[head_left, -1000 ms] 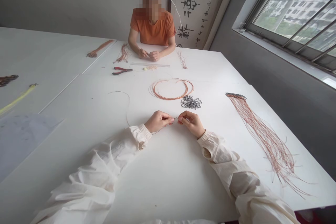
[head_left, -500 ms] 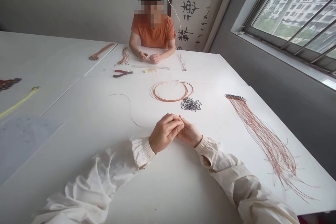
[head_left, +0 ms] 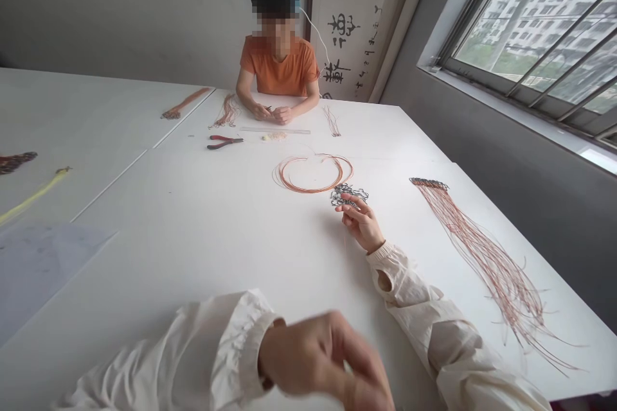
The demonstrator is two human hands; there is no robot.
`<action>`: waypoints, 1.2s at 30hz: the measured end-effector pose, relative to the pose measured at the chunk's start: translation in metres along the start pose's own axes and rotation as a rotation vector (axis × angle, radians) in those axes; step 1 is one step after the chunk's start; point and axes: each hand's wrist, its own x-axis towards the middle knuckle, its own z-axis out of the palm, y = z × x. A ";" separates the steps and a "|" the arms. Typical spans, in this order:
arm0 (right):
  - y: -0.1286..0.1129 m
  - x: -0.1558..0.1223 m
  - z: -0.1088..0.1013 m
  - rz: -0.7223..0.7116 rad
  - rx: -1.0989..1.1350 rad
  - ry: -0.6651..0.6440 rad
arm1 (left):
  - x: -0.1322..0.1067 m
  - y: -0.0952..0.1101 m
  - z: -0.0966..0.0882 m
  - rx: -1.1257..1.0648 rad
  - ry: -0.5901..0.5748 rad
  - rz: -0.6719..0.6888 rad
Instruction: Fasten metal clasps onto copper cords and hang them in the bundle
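My right hand (head_left: 364, 223) is at the near edge of a pile of small dark metal hooks (head_left: 355, 192), one finger reaching over them. Its other fingers are bent, and a faint thin orange line (head_left: 345, 243) hangs below them. Close to me at the bottom, my left hand (head_left: 318, 356) is blurred, with fingers curled together. Whatever those fingers hold is hidden. Just behind the hooks lies a loose coil of orange line (head_left: 308, 190).
A bundle of orange lines with hooks (head_left: 477, 257) lies at the right. Across the white table (head_left: 202, 270) a person in an orange shirt (head_left: 279, 70) handles something small. Pliers (head_left: 224, 141), a ruler (head_left: 274, 131) and a yellow strand (head_left: 33, 196) lie around. Plastic sheet (head_left: 48, 270) covers the left.
My hands have parted. The left came back toward me and down; the right moved slightly forward to the hooks. The thin line that curved across the table left of my hands is gone from there.
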 end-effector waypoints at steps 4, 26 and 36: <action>-0.001 -0.010 0.010 -0.005 -0.012 -0.119 | 0.011 0.038 -0.060 0.259 0.556 0.264; -0.008 -0.026 0.030 0.164 -0.182 -0.478 | 0.009 0.038 -0.138 0.424 0.734 0.289; -0.024 -0.029 0.038 0.139 -0.121 -0.477 | 0.007 0.048 -0.122 0.502 0.647 0.290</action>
